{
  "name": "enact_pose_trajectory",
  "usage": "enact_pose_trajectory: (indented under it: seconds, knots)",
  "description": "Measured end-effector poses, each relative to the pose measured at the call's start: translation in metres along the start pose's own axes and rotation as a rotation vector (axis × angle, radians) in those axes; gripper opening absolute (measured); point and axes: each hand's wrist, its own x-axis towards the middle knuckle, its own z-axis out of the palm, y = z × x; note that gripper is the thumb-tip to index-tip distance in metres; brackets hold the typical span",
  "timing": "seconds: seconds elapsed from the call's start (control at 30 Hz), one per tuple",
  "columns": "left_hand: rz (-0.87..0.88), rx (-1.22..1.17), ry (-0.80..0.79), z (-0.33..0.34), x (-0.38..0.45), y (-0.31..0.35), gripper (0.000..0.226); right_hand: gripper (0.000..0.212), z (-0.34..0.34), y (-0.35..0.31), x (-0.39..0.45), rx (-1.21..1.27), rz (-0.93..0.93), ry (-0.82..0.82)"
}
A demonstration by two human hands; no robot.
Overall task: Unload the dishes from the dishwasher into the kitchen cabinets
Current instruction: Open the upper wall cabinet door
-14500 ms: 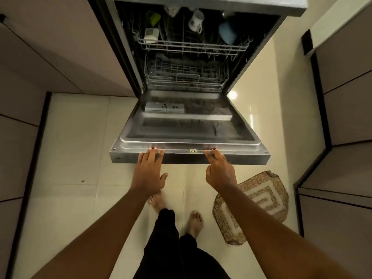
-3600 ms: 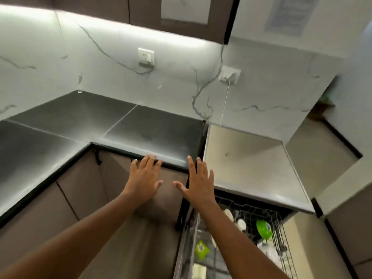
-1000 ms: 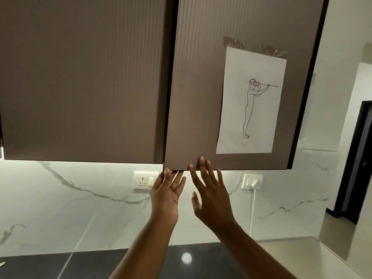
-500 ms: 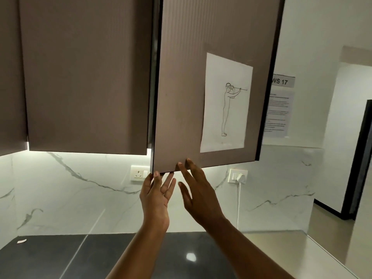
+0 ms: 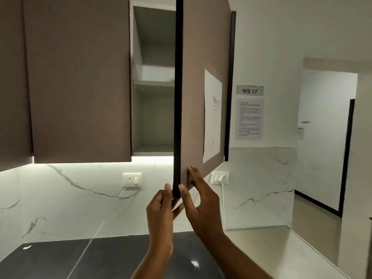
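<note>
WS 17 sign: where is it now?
Head view, right of centre: the WS 17 sign is on the white wall, just right of the open cabinet door, above a printed sheet.

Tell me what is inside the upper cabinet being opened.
Through the gap, the upper cabinet shows a bare shelf and a bare floor panel; no dishes are visible. The half-open cabinet door hides its right part.

Cabinet door top cut off; wall notice text unreadable.
</note>
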Motion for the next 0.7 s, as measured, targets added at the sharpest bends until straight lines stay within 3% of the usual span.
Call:
enact_pose_trajectory:
  seconds: [0.17,0.33,0.57,0.7]
  knots:
    - [0.144,0.192,-0.211,0.038,-0.021,-0.001,0.014,0.069,-0.054,0.0,-0.013,0.092,0.047,0.115]
    - [0.182,0.221,-0.374,0.076,-0.042,-0.013,0.035,0.057,-0.098,0.002,-0.027,0.145,0.104,0.16]
    - [0.351,0.319,-0.585,0.122,-0.075,-0.037,0.049,0.041,-0.152,0.005,-0.041,0.091,0.121,0.402]
    - [0.412,0.412,-0.668,0.149,-0.085,-0.048,0.061,0.039,-0.178,0.011,-0.039,0.031,0.134,0.458]
